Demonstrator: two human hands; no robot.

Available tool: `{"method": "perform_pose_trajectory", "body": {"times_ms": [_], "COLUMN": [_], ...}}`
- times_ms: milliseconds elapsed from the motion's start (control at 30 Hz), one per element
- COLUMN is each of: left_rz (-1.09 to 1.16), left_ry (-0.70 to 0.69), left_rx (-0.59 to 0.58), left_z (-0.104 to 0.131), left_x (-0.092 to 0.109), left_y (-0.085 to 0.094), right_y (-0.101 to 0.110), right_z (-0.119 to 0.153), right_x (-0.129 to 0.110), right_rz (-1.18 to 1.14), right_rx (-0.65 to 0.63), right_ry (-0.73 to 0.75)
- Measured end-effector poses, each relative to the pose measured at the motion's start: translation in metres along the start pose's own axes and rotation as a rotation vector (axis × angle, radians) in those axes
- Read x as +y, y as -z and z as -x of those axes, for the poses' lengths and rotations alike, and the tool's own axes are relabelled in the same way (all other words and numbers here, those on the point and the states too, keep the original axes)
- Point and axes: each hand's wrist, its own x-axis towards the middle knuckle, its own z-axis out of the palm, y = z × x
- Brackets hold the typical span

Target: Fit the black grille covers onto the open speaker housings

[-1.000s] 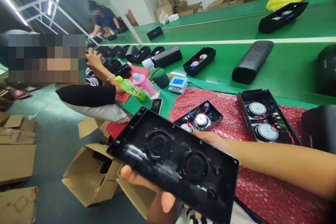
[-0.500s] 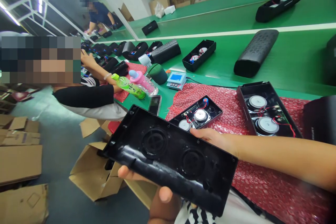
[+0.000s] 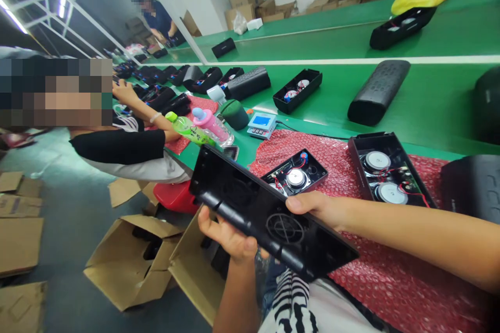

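A black plastic speaker housing (image 3: pixel 250 203), hollow side towards me, is held tilted in front of my body. Round speaker grilles are moulded inside it. My left hand (image 3: pixel 230 237) grips its lower long edge, fingers partly behind it. On the upper edge lies the thumb of my right hand (image 3: pixel 312 205); its other fingers are hidden behind the shell. Just beyond, an opened speaker half (image 3: pixel 299 174) with white-backed drivers and red wires lies on red bubble wrap (image 3: pixel 390 270). Right of it is a larger opened speaker half (image 3: pixel 390 171) with two drivers.
A small blue-screened device (image 3: pixel 261 124), a green bottle (image 3: pixel 189 127) and a pink bottle (image 3: pixel 213 125) stand on the green bench. Speakers line the green conveyor (image 3: pixel 437 93). A co-worker (image 3: pixel 117 140) sits at left. Open cardboard boxes (image 3: pixel 125 270) are on the floor.
The housing has turned in my hands, so its inside shows at a steeper angle, and it has shifted slightly right. My left hand has risen with more fingers visible. Both hands still hold it.
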Motion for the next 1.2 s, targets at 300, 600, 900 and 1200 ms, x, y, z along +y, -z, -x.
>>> {"method": "perform_pose_trajectory", "body": {"times_ms": [300,600,900,1200], "left_rz": [0.035,-0.077,-0.321,-0.186], "left_ry": [-0.01,-0.042,0.116,0.185], "left_rx": [-0.036,-0.272,-0.518,-0.498], "left_z": [-0.014,-0.009,-0.007,-0.01], "left_x": [-0.032,-0.041,-0.046,-0.059], "left_y": [0.026,0.032,0.03,0.034], "right_y": [0.034,0.062,0.076,0.083], "right_z": [0.044,0.024,0.015,0.029], "right_x": [-0.088,-0.06,-0.045,-0.056], "right_rz": [1.242,2.002,2.082,1.968], "right_rx": [0.79,0.716,0.421,0.522], "right_ry": [0.442,0.109,-0.042,-0.256]}}
